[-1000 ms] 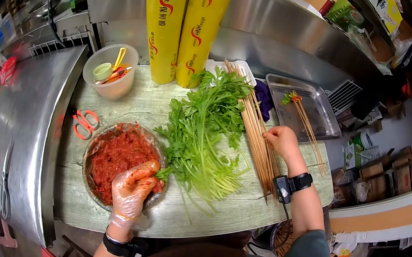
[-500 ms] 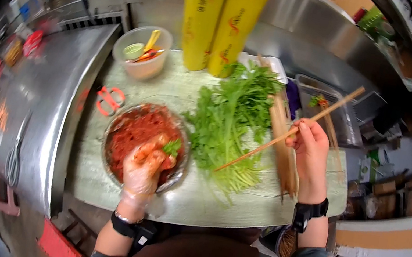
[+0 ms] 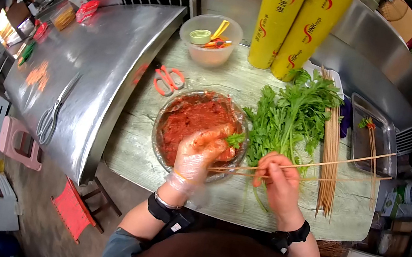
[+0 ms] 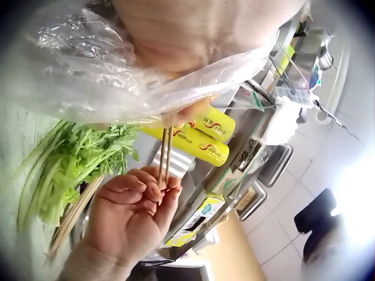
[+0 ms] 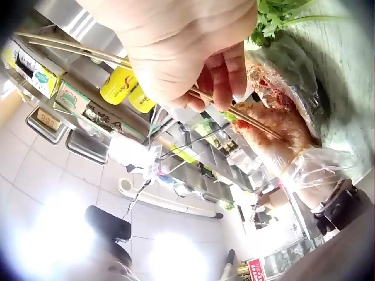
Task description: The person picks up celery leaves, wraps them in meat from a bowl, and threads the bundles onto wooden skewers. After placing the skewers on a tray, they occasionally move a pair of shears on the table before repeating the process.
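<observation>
My left hand, in a clear plastic glove smeared red, is over a bowl of red minced meat. Its curled fingers hold a green leafy sprig that pokes out at the fingertips. Two thin wooden skewers are pinched in my bare right hand, just right of the bowl. Their near ends reach the gloved palm, as the right wrist view shows with the skewers against the left hand. Leafy celery lies beyond the right hand.
More skewers lie right of the celery. A metal tray holds skewers with a green-and-red bundle at one end. Red-handled scissors, a plastic tub and yellow film rolls stand behind; a steel counter is at left.
My right hand has taken skewers from the pile and brought them left to the gloved hand. The left hand stays over the bowl with the sprig. The head view has shifted left.
</observation>
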Demonstrator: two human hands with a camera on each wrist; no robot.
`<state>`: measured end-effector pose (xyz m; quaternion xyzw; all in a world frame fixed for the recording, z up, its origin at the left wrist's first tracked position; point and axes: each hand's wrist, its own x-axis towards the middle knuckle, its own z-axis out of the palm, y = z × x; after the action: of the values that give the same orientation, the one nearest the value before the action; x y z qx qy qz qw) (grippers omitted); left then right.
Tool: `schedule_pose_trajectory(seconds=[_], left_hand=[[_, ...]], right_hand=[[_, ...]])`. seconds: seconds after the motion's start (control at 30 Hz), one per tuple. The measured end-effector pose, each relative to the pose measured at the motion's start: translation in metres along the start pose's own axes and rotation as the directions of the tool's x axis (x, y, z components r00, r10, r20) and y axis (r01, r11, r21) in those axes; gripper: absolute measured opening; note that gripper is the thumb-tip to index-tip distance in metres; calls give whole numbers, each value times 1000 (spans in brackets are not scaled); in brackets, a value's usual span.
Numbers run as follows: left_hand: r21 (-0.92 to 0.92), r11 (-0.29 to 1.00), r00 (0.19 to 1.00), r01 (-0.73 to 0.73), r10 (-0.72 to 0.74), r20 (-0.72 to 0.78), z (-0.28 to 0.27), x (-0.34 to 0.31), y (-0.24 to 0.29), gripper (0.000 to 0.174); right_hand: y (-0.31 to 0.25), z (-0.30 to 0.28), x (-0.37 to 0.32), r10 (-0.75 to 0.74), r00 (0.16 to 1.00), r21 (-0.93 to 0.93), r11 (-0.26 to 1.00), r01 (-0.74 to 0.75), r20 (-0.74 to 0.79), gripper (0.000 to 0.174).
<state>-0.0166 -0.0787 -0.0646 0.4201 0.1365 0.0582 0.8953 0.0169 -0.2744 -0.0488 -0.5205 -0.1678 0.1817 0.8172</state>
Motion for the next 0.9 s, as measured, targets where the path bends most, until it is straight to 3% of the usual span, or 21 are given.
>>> schedule_pose_trajectory(seconds=[0.13, 0.23, 0.3, 0.37, 0.5, 0.7, 0.9], left_hand=[[112, 993, 998, -31, 25, 50, 5, -2, -1, 28], [210, 970, 989, -122, 101, 110, 4, -2, -7, 24], [328, 929, 973, -172, 108, 206, 2, -1, -7, 23], [323, 930, 971, -173, 106, 214, 5, -2, -7, 23], [334, 923, 967, -190, 119, 223, 1, -1, -10, 24], [258, 962, 983, -94, 48, 178, 10, -1, -3, 30], [228, 966, 981, -120, 80, 177, 1, 3, -10, 29]], right_hand=[[-21, 1, 0, 98, 993, -104, 990, -91, 64, 27], [-42, -15, 8, -81, 996, 14, 997, 81, -32, 31], [-44, -21, 16, -101, 989, 1, 995, 102, -109, 32], [-44, -22, 20, -58, 982, 32, 997, 65, -182, 32], [-40, -27, 21, -9, 990, 3, 1000, 10, -138, 31], [-43, -24, 20, 10, 981, -65, 998, -23, -194, 31], [-44, -21, 21, -4, 979, -131, 991, -24, -205, 30]])
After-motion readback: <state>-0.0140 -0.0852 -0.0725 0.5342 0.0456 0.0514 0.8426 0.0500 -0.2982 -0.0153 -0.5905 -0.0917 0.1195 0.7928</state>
